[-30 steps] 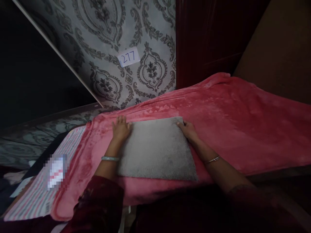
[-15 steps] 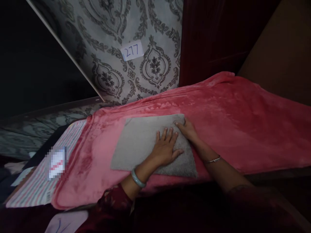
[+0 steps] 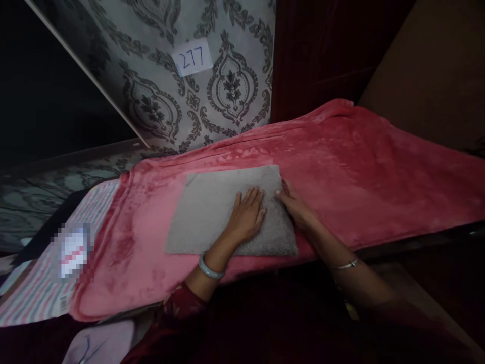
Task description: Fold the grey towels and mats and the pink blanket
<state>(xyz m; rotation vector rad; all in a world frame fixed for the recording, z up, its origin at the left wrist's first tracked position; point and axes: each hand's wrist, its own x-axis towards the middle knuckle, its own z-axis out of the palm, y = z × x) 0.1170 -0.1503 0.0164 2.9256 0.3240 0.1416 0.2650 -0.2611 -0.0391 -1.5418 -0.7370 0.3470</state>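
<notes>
A grey fleecy cloth (image 3: 204,212), roughly rectangular and lying flat, rests on a pink plush blanket (image 3: 144,242). My left hand (image 3: 248,215) lies palm down on the cloth, right of its middle, with the fingers stretched out. At the cloth's right edge is my right hand (image 3: 297,205). Its thumb tip touches the edge from above, while the other fingers extend alongside, partly hidden behind the thumb. I see no fold of cloth gripped in either hand.
Left of the blanket, a striped cloth (image 3: 91,207) carries a blurred item (image 3: 74,253). A paper marked 277 (image 3: 194,56) is on the patterned wall (image 3: 231,108) behind. A pale seat-like surface (image 3: 100,341) shows at the lower left.
The view has shifted, so everything sits a little higher and further left. My left hand's fingers have drawn closer together, and my right hand has moved slightly outward along the cloth's right edge.
</notes>
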